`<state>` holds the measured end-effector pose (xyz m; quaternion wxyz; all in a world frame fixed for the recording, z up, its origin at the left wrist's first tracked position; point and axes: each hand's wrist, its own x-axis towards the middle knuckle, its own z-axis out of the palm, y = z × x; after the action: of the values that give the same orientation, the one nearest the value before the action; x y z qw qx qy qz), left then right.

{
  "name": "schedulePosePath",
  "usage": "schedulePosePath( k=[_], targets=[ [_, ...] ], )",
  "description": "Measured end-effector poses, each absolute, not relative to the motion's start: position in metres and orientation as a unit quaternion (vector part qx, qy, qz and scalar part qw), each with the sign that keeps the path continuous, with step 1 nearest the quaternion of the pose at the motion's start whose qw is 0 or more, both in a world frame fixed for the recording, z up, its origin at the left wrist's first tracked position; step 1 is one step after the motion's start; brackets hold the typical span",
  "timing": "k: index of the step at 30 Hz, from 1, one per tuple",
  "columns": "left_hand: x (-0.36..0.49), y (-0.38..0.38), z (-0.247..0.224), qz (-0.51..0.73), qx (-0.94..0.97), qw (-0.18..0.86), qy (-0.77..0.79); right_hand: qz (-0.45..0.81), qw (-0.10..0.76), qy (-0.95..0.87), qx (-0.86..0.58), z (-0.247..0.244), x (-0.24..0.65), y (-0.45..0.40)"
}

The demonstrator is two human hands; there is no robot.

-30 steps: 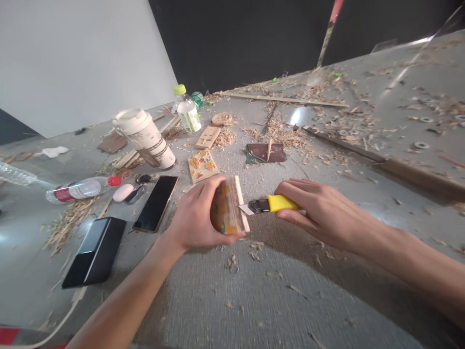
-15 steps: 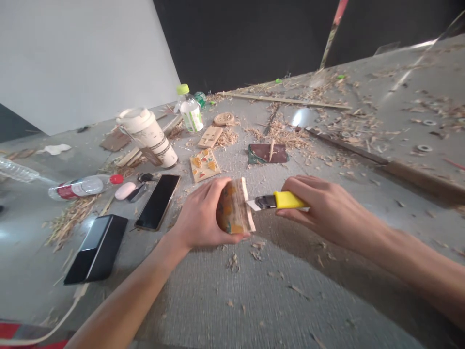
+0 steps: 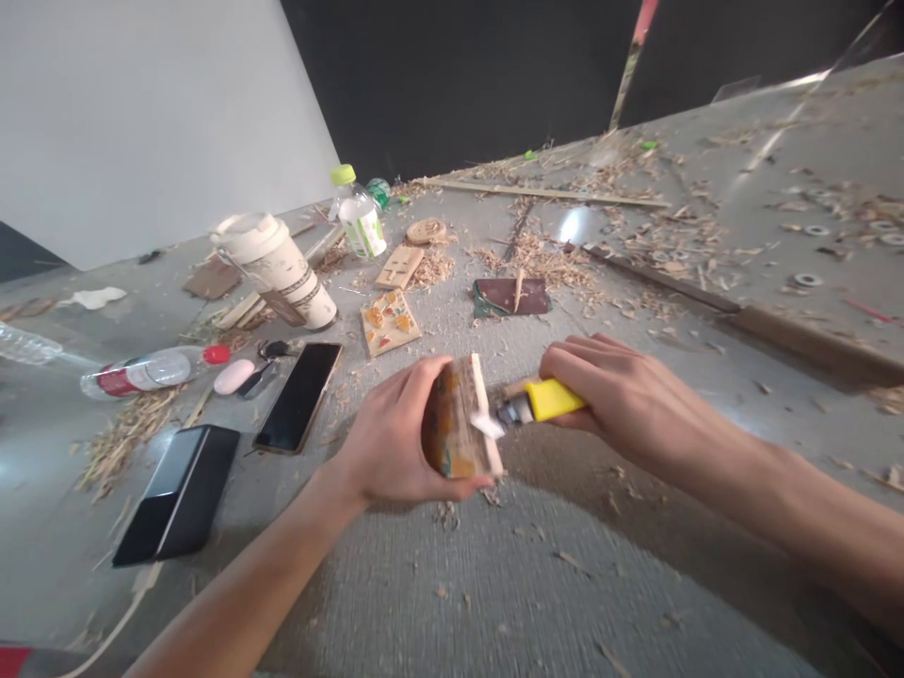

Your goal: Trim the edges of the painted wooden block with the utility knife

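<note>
My left hand (image 3: 395,433) is wrapped round a small wooden block (image 3: 459,414) with orange and green painting on its face. Its pale bare edge faces right. In my right hand (image 3: 607,386) is a yellow utility knife (image 3: 553,400), gripped by its handle. The blade, blurred by motion, points left and lies over the block's right edge; whether it cuts into the wood I cannot tell. Just beyond the block lie a painted wooden tile (image 3: 390,322) and a dark maroon piece (image 3: 512,297) with a wood sliver on it.
To the left are a phone (image 3: 298,397), a black box-like device (image 3: 176,494) with a cable, and a red-capped bottle (image 3: 152,370). A cream cup (image 3: 275,268) and a green-capped bottle (image 3: 359,215) stand behind. Shavings litter the surface; a long wooden strip (image 3: 812,344) lies right.
The knife blade has swung from the block's right edge to slightly over its face, and its handle has tilted. The whole view has shifted a little; both grips stay the same.
</note>
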<state>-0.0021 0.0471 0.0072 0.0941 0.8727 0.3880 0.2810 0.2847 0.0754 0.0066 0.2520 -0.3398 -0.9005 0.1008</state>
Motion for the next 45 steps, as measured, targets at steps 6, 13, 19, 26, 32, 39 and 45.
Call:
schedulePosePath(
  k=[6, 13, 19, 26, 32, 39, 45],
  targets=[
    [0.003, 0.048, 0.007, 0.283, 0.879, 0.091, 0.374, 0.076, 0.244, -0.881, -0.399, 0.002, 0.291, 0.080],
    [-0.009, 0.057, 0.003, 0.277, 0.837, 0.096, 0.462, 0.121, 0.220, -0.909, -0.333, -0.001, 0.284, 0.076],
    [-0.006, 0.051, 0.007, 0.278, 0.844, 0.105, 0.446, 0.131, 0.217, -0.919, -0.302, 0.001, 0.283, 0.075],
    [0.020, 0.030, 0.004, 0.244, 0.951, 0.085, 0.172, 0.034, 0.217, -0.790, -0.572, 0.013, 0.311, 0.097],
    [-0.012, 0.056, 0.004, 0.290, 0.847, 0.053, 0.443, 0.123, 0.267, -0.869, -0.398, 0.013, 0.291, 0.072],
    [-0.017, 0.061, 0.008, 0.285, 0.828, 0.065, 0.479, 0.191, 0.245, -0.889, -0.336, 0.004, 0.277, 0.060],
    [-0.004, 0.048, 0.012, 0.288, 0.842, 0.078, 0.451, 0.157, 0.256, -0.885, -0.356, 0.003, 0.282, 0.066]
  ],
)
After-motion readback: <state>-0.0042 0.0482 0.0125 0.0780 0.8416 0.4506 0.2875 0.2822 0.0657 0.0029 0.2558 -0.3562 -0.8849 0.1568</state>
